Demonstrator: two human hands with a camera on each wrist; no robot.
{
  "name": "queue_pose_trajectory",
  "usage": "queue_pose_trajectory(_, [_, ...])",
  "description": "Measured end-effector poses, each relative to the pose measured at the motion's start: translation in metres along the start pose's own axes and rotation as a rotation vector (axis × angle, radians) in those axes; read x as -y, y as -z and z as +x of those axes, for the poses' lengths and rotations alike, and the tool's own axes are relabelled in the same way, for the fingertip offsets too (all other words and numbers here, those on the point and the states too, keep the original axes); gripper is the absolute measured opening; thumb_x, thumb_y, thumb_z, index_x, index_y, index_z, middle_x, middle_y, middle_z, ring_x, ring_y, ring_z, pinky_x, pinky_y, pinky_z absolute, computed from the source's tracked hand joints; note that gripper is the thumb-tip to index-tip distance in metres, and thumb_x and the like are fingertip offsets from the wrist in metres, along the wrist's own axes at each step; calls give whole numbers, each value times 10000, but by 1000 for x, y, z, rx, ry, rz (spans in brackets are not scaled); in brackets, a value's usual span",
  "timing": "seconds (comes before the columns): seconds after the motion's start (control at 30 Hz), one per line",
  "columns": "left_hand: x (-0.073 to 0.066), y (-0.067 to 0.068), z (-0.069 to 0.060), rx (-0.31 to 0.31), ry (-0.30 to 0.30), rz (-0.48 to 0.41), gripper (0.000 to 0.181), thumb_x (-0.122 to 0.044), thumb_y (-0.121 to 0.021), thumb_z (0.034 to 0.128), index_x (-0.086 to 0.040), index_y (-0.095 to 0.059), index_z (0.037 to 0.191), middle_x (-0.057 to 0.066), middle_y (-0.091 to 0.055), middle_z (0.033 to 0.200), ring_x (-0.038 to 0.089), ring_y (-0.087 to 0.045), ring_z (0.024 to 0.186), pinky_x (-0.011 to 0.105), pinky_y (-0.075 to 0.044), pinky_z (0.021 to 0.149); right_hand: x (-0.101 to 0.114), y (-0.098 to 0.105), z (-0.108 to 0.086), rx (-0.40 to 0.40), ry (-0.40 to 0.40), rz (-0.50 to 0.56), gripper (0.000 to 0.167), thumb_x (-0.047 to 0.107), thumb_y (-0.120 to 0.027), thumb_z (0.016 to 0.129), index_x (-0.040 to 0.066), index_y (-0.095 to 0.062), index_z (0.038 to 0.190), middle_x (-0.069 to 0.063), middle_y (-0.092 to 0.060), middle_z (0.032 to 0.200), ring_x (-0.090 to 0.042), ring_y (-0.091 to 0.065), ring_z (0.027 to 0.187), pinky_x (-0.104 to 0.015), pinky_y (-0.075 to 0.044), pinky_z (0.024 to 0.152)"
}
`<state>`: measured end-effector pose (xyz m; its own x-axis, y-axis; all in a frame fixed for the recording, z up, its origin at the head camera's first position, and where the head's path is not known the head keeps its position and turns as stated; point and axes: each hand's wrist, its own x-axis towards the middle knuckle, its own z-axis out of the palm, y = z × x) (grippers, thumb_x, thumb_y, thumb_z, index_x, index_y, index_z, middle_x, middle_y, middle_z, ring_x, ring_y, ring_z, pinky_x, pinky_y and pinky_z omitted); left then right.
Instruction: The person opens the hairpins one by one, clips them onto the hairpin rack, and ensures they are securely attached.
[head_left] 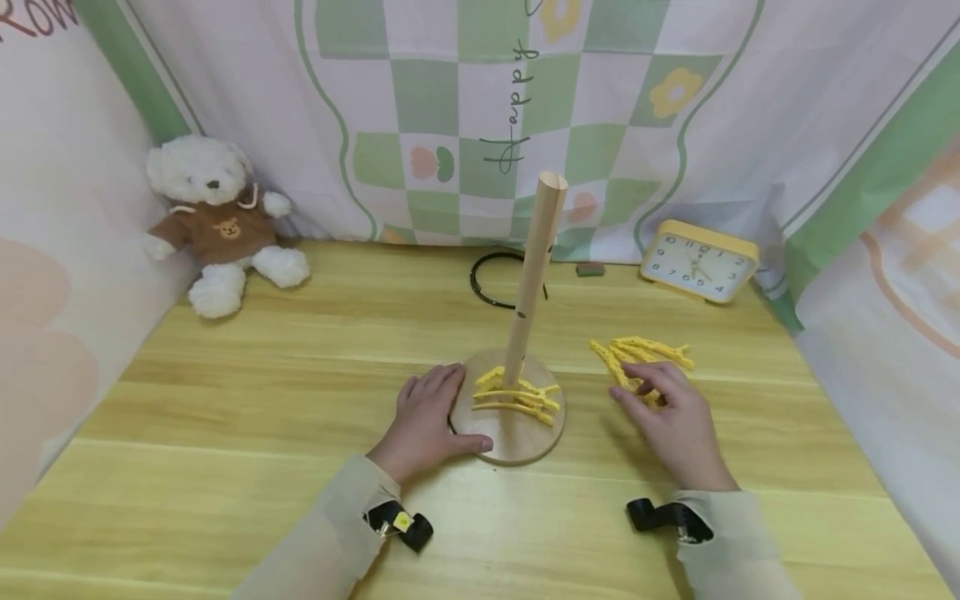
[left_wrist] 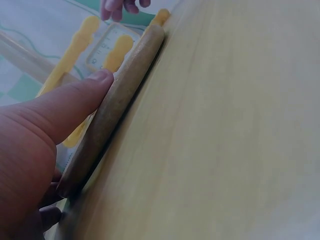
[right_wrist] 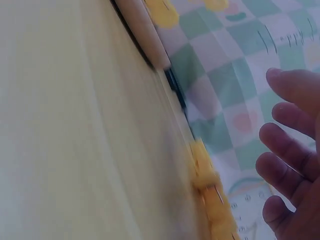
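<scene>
A wooden stand has a round base [head_left: 517, 450] and an upright pole [head_left: 534, 267] with small dark holes. Several yellow branch-like pieces [head_left: 517, 402] lie on the base around the foot of the pole. My left hand [head_left: 427, 421] holds the left edge of the base, thumb on top and fingers along the side; the left wrist view shows the thumb against the rim [left_wrist: 117, 100]. To the right, my right hand [head_left: 671, 417] hovers by a pile of yellow branch-like pieces [head_left: 652, 346], fingers bent and apart. In the right wrist view nothing sits between its fingers [right_wrist: 282, 172].
Behind the pole lies a black cord loop [head_left: 480, 287], with a small dark green block [head_left: 590, 270] to its right. A yellow clock [head_left: 701, 262] stands at the back right, a white plush bear [head_left: 217, 225] at the back left. Patterned cloth [head_left: 420, 100] hangs behind the table.
</scene>
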<state>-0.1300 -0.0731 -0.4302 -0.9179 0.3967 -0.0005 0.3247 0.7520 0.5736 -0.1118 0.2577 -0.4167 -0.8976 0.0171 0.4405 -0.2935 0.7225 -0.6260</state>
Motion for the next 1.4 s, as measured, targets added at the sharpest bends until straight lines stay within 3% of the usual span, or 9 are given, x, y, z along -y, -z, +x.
queue_pose_trajectory(0.2, [0, 1, 0, -9, -12, 0, 1120, -603, -810, 742, -19, -314, 1560, 123, -330, 1606, 314, -233, 1496, 574, -75, 1206, -21, 18, 2, -37, -61, -60, 323, 153, -786, 880, 30, -723, 1171, -88, -647, 1024, -73, -517, 839, -132, -387, 671])
queue_pose_trajectory(0.4, [0, 2, 0, -9, -14, -7, 1120, -602, -810, 744, -19, -314, 1560, 124, -329, 1606, 316, -229, 1498, 572, -70, 1207, -37, 33, 2, -28, -119, -137, 420, 238, -758, 912, 12, -674, 1257, -137, -629, 1143, -136, -507, 889, -142, -389, 668])
queue_pose_trajectory(0.53, [0, 2, 1, -7, -13, -7, 1120, -605, -806, 745, -19, -311, 1561, 125, -325, 1608, 319, -226, 1499, 574, -69, 1208, -50, 39, 2, 7, -210, -155, 506, 293, -727, 938, 2, -611, 1335, -213, -573, 1245, -261, -522, 973, -232, -407, 701])
queue_pose_trajectory(0.73, [2, 0, 1, -2, -13, -16, 1120, -595, -814, 741, -13, -315, 1558, 136, -332, 1602, 326, -236, 1495, 581, -71, 1206, -68, 42, 0, 74, -325, -137, 580, 348, -683, 963, -32, -551, 1381, -287, -520, 1277, -404, -515, 1076, -508, -419, 839])
queue_pose_trajectory(1.07, [4, -2, 1, -5, -22, -8, 1121, -611, -799, 748, -17, -307, 1562, 133, -322, 1608, 318, -231, 1498, 575, -68, 1208, -70, 43, 0, 162, -326, -174, 605, 355, -681, 962, -64, -542, 1376, -298, -515, 1257, -410, -511, 1055, -565, -416, 864])
queue_pose_trajectory(1.2, [2, 0, -1, -3, -22, -17, 1114, -602, -802, 751, -18, -309, 1561, 132, -321, 1608, 322, -225, 1499, 575, -55, 1209, -70, 43, 0, 161, -355, -166, 584, 353, -687, 955, -54, -559, 1353, -288, -534, 1255, -400, -520, 1058, -543, -425, 860])
queue_pose_trajectory(1.4, [1, 0, -1, -6, -23, -15, 1106, -599, -803, 754, -18, -316, 1559, 132, -329, 1605, 327, -229, 1497, 574, -66, 1208, -65, 43, -1, 78, -433, -121, 543, 364, -704, 935, 1, -584, 1321, -196, -629, 1208, -199, -536, 962, -252, -429, 745])
